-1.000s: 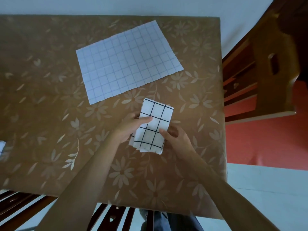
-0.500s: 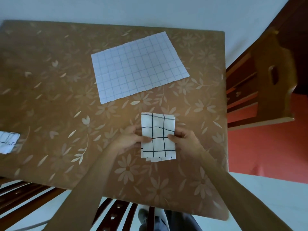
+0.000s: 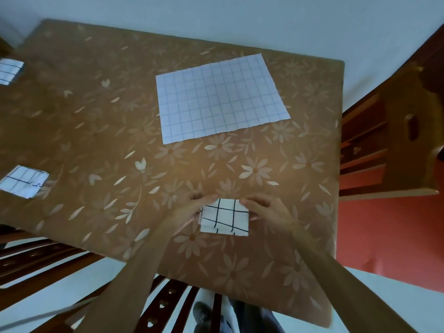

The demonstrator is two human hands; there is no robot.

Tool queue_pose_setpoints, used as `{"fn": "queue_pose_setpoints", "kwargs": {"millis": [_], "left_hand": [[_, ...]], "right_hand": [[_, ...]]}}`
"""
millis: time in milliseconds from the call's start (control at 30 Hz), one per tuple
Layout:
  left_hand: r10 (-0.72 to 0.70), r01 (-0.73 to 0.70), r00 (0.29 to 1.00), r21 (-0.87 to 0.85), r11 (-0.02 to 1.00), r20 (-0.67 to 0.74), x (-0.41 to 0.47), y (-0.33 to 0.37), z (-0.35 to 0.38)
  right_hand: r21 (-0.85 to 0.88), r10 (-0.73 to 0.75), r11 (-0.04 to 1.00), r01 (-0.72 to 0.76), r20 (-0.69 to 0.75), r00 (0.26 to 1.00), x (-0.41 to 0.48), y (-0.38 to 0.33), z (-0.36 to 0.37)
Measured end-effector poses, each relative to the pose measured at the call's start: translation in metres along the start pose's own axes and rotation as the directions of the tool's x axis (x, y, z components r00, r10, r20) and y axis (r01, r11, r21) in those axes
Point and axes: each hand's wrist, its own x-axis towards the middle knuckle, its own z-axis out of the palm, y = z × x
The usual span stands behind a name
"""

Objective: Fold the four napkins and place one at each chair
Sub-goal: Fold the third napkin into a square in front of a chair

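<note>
A brown table [image 3: 101,131] with a pale flower-and-leaf pattern fills most of the view, tilted in the frame by the wide lens. Behind its far edge runs a plain pale wall [image 3: 216,15]; to the right the floor is red [image 3: 389,236], and pale floor shows below the near edge.

Three wooden chairs are in view. One stands at the right side [image 3: 396,145], its back with a slot cut-out, blurred and cut off by the frame. One sits at the near edge [image 3: 168,301], only its dark slatted back showing, and another at the lower left [image 3: 31,258], also cut off.

Four napkins lie on the table. The largest is the unfolded napkin [image 3: 221,99], white with a fine grid, spread flat in the far middle. Three are folded: the folded napkin [image 3: 224,217] near the front edge, white with bold dark lines; a second one [image 3: 24,181] at the left edge; and a third [image 3: 9,70] at the far left corner, cut off by the frame.

The left hand [image 3: 189,212] and right hand [image 3: 269,212] rest on either side of the near folded napkin, fingers extended over its upper corners and touching it; whether they press or pinch the cloth cannot be told through the blur. Both forearms reach in from the bottom, and the person's legs and a foot [image 3: 201,313] show dimly under the table edge.
</note>
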Motion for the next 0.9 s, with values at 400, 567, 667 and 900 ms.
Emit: {"fn": "queue_pose_setpoints", "kwargs": {"millis": [400,567,667,900], "left_hand": [[0.173,-0.109,0.979,0.440,0.891,-0.107,-0.035,-0.061,-0.027],[0.280,-0.065,0.883,0.493,0.868,-0.377,-0.042,-0.088,-0.036],[0.359,-0.035,0.810,0.573,0.818,-0.463,-0.042,-0.101,-0.035],[0.589,0.020,0.759,0.914,0.406,-0.279,-0.023,-0.132,-0.041]], "right_hand": [[-0.335,-0.107,0.935,0.117,0.047,0.993,0.031,0.006,0.079],[-0.600,-0.290,0.741,0.302,0.120,0.950,0.050,0.005,0.118],[-0.799,-0.456,0.378,0.468,0.279,0.845,0.052,0.008,0.132],[-0.803,-0.302,0.007,0.596,0.566,0.767,0.035,0.061,0.146]]}}
